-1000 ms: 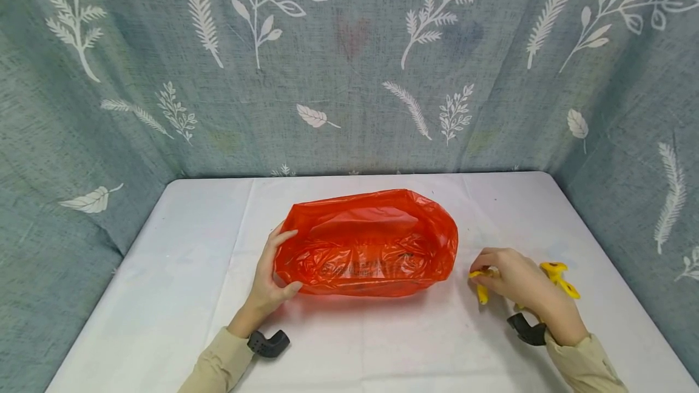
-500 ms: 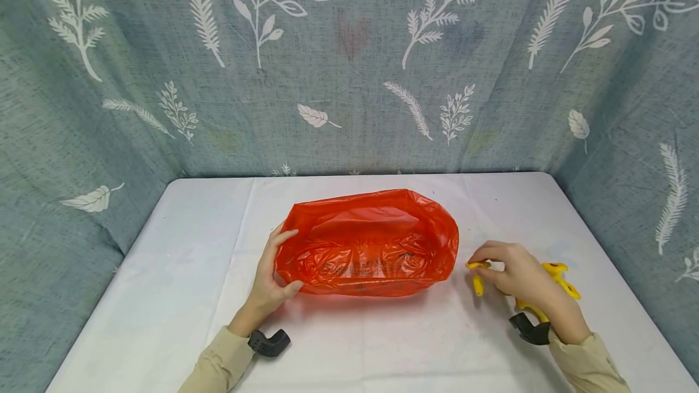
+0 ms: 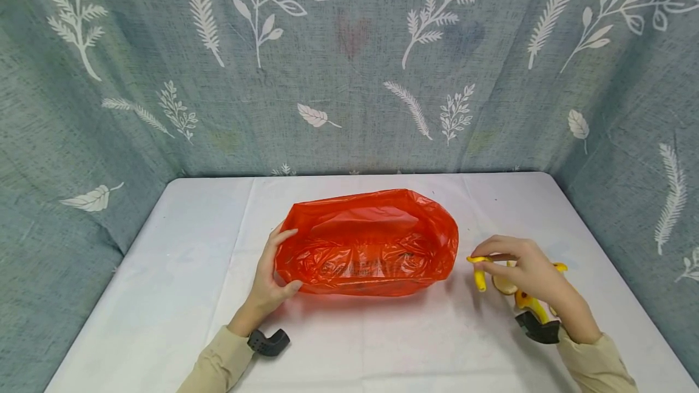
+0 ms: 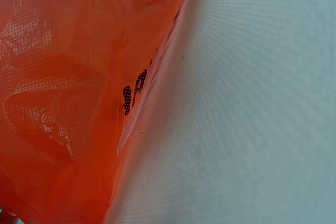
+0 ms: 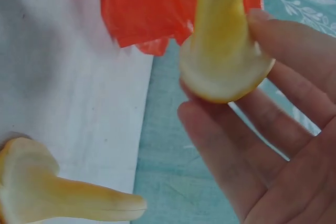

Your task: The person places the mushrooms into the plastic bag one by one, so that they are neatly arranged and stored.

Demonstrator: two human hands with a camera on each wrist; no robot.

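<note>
Your left grip point(image 3: 267, 278) held the left edge of a glossy red plastic bag point(image 3: 366, 288), spread wide-mouthed on the white, cloth-covered worktop point(image 3: 164, 308). Your right grip point(image 3: 521, 265), near the bag's right side, pinched a yellow, stalk-like piece of peel point(image 5: 220, 61) with a pale, cupped end, above the worktop. More yellow pieces point(image 3: 528, 302) lay beneath that grip, apparently similar, though partly hidden.

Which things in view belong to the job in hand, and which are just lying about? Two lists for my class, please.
Likely part of the job:
red bag, gripped by the left hand
yellow piece, pinched by the right hand
other yellow pieces nearby, probably

Apparently just setting or gear:
white-covered table
patterned curtain
black wrist devices
</note>
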